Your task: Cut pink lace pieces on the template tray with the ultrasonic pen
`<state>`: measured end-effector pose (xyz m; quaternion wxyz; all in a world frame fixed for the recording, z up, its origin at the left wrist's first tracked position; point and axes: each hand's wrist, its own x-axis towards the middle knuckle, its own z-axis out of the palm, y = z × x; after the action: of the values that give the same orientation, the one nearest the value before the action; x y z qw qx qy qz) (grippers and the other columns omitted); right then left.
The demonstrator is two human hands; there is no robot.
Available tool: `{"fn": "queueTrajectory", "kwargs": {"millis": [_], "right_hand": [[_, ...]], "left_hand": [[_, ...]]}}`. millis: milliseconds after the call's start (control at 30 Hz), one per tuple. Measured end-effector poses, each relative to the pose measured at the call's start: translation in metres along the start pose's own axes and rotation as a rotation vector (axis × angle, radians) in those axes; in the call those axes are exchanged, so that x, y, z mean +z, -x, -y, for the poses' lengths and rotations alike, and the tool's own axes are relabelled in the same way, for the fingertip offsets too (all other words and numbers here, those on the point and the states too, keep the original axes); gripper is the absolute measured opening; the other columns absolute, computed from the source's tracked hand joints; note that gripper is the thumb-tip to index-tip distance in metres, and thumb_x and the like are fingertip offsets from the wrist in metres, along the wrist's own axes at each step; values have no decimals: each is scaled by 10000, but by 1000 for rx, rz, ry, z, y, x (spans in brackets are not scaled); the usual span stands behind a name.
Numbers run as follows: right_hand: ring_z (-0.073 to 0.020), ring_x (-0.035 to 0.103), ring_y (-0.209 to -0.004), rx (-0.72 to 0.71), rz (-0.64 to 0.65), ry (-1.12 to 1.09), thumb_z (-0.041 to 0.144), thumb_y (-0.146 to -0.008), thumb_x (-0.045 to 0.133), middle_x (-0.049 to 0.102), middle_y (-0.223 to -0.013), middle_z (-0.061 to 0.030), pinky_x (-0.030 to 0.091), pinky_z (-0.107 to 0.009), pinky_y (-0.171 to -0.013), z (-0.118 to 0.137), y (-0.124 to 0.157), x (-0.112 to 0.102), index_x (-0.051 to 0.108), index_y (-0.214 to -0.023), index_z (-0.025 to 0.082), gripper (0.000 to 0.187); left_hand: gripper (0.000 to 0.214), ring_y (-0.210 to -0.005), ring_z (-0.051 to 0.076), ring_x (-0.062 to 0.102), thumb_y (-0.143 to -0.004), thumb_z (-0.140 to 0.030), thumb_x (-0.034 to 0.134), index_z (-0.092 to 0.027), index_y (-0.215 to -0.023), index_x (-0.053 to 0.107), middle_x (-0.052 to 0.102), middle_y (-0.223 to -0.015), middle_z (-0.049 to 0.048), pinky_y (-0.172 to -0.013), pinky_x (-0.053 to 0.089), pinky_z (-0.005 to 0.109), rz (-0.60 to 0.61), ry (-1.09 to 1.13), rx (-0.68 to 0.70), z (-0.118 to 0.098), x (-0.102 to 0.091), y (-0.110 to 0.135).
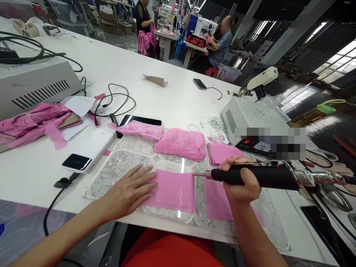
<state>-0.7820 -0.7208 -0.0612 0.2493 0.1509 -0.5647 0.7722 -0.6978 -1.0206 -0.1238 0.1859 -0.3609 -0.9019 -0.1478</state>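
Observation:
My left hand (136,189) lies flat with fingers stretched out, its fingertips on the left edge of a pink fabric piece (172,191). That piece rests on a clear patterned board (108,178). Wrapped around a black handheld tool with a metal tip (253,176) is my right hand (241,181). The tool's tip meets the right edge of the fabric near its top corner. A second pink piece (218,200) lies under my right wrist, partly hidden. Behind them sit a pile of pink lace (180,144), a lace strip (139,129) and a stack of pink pieces (224,152).
Grey vented boxes stand at the left (41,83) and right (244,115) of the white table (111,63). A power bank (89,152), phone (199,84), dark cable (125,92) and pink lace bundle (36,118) lie about. Two people work at sewing machines beyond.

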Motion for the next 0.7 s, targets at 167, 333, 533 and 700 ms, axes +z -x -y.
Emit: {"fn": "queueTrajectory", "kwargs": {"millis": [167,333,533,700], "right_hand": [[-128,571,-534,-37,45,-4,251,-708,565,606,-734,-15,488,-300,-523,-1,0,1,635,-765,173,119],[-128,572,-541,-42,74,-2,241,-723,574,602,-731,-6,491,-300,-526,-1,0,2,621,-758,186,81],[-125,562,-529,-22,29,-22,248,-700,558,594,-734,-9,483,-302,-511,1,-2,0,623,-759,180,111],[-119,541,-509,17,30,-41,255,-676,538,571,-720,-17,468,-295,-476,12,-1,-7,621,-743,164,140]], "left_hand": [[361,-1409,240,342,-958,-203,505,-221,-1314,562,554,-1385,39,-1185,265,466,-6,14,1,0,-1,0],[357,-1414,242,331,-953,-201,514,-214,-1306,567,549,-1390,45,-1187,257,465,5,3,13,0,-1,1],[335,-1419,237,321,-972,-236,486,-204,-1293,573,546,-1392,50,-1189,247,461,23,-7,23,0,-7,-2],[334,-1419,239,321,-972,-248,485,-168,-1285,569,546,-1391,72,-1197,215,465,27,32,34,-25,-13,-13]]}}
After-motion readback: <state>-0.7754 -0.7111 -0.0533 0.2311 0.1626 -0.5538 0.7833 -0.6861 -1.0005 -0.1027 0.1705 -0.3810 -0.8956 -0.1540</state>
